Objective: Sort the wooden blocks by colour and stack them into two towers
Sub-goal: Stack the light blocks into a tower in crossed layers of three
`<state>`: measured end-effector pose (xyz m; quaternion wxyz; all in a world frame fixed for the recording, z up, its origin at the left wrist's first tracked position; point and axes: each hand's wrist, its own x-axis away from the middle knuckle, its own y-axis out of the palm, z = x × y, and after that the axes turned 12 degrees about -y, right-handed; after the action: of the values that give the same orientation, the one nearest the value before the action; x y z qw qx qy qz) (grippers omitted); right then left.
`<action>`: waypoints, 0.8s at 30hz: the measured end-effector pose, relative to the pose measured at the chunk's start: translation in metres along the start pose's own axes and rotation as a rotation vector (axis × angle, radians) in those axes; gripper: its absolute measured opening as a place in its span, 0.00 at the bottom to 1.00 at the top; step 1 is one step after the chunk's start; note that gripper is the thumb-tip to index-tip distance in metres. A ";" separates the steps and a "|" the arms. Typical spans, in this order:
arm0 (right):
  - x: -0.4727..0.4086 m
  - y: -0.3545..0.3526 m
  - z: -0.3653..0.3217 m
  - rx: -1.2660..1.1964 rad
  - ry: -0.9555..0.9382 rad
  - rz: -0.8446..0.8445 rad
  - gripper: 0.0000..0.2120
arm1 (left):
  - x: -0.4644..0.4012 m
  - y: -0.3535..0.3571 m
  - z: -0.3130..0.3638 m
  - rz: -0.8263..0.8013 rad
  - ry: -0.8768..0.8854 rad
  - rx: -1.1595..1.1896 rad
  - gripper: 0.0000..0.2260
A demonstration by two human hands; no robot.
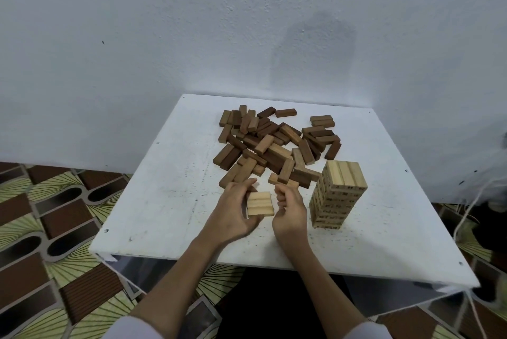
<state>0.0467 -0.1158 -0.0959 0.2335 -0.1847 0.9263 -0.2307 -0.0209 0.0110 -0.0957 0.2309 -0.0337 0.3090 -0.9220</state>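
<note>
On worktop (153,201): pale tower (338,196) stood built; left hand (233,211) gripped 3 pale blocks (260,203), right hand (290,211) curled empty beside; dark pile (274,144) unstacked.

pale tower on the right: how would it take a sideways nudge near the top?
The pale tower is tall on a narrow base, so it would likely tip. Its layers look loosely stacked, so top blocks may slide off first. Blocks look rigid, probably unharmed by falling.
</note>
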 end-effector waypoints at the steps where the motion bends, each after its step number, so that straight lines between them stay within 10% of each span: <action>1: 0.000 0.000 0.000 -0.001 0.000 0.012 0.27 | 0.000 0.000 0.000 0.002 0.005 -0.007 0.35; 24: 0.000 0.006 0.008 -0.036 -0.056 0.080 0.19 | 0.002 0.000 0.001 -0.003 0.039 -0.025 0.33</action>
<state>0.0498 -0.1137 -0.1056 0.2650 -0.1582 0.9301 -0.1991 -0.0219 0.0096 -0.0956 0.2228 -0.0191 0.3249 -0.9189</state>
